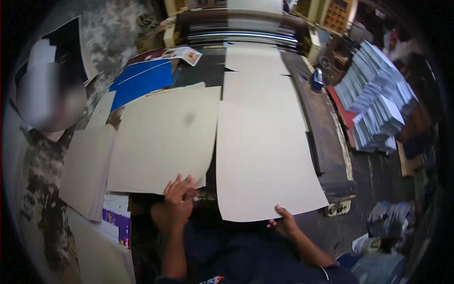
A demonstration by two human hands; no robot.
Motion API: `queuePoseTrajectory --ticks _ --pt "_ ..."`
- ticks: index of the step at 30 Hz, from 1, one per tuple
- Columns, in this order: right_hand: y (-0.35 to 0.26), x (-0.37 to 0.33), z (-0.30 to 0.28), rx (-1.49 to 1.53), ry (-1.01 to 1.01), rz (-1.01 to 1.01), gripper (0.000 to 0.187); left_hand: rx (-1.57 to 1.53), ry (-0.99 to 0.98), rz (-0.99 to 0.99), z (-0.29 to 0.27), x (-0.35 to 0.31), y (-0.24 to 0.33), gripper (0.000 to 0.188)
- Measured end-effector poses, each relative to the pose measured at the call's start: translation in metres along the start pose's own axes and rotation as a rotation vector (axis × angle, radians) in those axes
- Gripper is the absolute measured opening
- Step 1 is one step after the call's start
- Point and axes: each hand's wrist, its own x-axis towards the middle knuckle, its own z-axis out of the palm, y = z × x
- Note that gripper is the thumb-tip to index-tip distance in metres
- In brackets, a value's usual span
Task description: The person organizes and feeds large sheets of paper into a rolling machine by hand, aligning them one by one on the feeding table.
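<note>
A long off-white cardboard sheet (265,142) lies on the dark table. Its far part reaches toward a roller machine (243,35), and its near end juts past the table's front edge. At that near edge my right hand (285,223) grips the sheet, thumb on top and the other fingers partly hidden. To the left is a pile of similar cardboard sheets (163,137), the top one with a dark smudge. My left hand (179,191) rests on the pile's near edge, its fingers stretched out and holding nothing.
More cardboard (87,170) stands left of the pile, above purple-and-white packaging (116,222). Blue sheets (142,80) lie farther back. A small blue object (318,79) sits on the table's right side. Bundled paper stacks (376,94) stand at right, with plastic bags (390,220) nearer.
</note>
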Motion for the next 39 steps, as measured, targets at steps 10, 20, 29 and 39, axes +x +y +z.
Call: queuePoseTrajectory --ticks 10,20,29,39 --pt "0.016 -0.001 -0.003 -0.009 -0.038 0.046 0.044 -0.593 0.293 -0.59 0.002 0.007 0.016 0.041" --pt "-0.016 0.07 0.012 0.015 0.074 -0.213 0.052 -0.627 0.221 -0.558 0.008 0.008 0.015 0.034" --pt "-0.053 0.028 0.03 0.097 -0.032 -0.226 0.061 -0.356 -0.401 0.293 -0.02 0.003 0.066 0.024" --pt "-0.028 0.007 -0.011 -0.054 0.138 -0.169 0.033 0.039 -0.16 0.054 0.009 0.014 -0.022 0.076"
